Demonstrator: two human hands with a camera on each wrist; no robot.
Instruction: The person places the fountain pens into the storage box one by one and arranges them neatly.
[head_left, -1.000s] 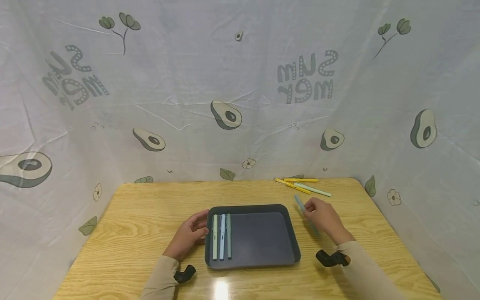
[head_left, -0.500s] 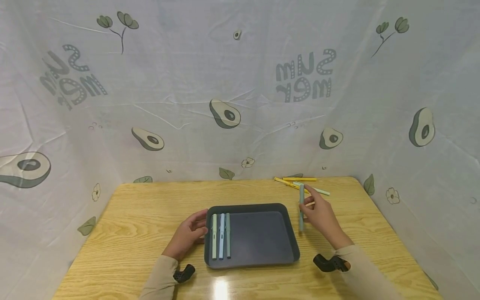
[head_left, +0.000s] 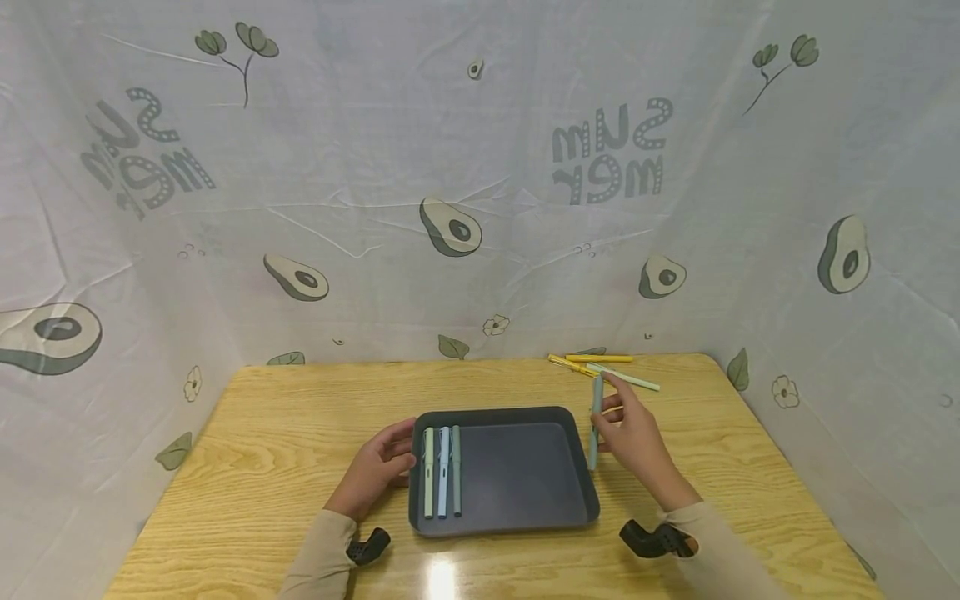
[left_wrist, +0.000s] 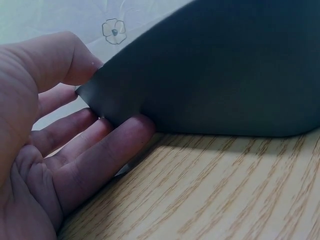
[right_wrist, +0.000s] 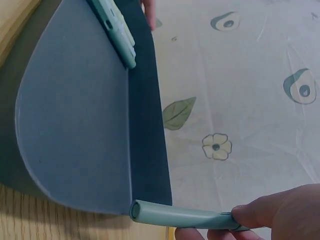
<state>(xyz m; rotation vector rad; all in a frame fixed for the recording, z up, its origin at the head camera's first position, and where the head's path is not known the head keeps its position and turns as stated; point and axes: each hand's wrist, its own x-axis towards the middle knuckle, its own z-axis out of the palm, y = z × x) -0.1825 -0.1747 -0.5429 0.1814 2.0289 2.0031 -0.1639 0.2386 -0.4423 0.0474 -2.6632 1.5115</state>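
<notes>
My right hand [head_left: 632,432] pinches a grey-green pen [head_left: 596,421] between thumb and fingers, just beyond the right wall of a dark grey tray [head_left: 517,528]. In the right wrist view, the capped end of this pen [right_wrist: 180,216] points toward the tray's corner. On the left, my left hand [head_left: 378,467] rests its fingertips against the tray's outer wall [left_wrist: 215,75], thumb near the rim. Inside the tray, along its left side, lie a light green pen [head_left: 429,473], a light blue pen [head_left: 443,473] and a grey-green pen [head_left: 457,472], side by side.
Behind my right hand, at the table's back edge, lie two yellow pens, one straight yellow pen [head_left: 600,358] and one slanted yellow pen [head_left: 572,364], with a pale green pen [head_left: 637,382] across them. A patterned curtain [head_left: 375,250] encloses the wooden table [head_left: 300,417].
My right hand has raised the grey-green pen from its slant near the table and turned it nearly parallel to the tray's side, then shifted slightly left. The left hand stays put.
</notes>
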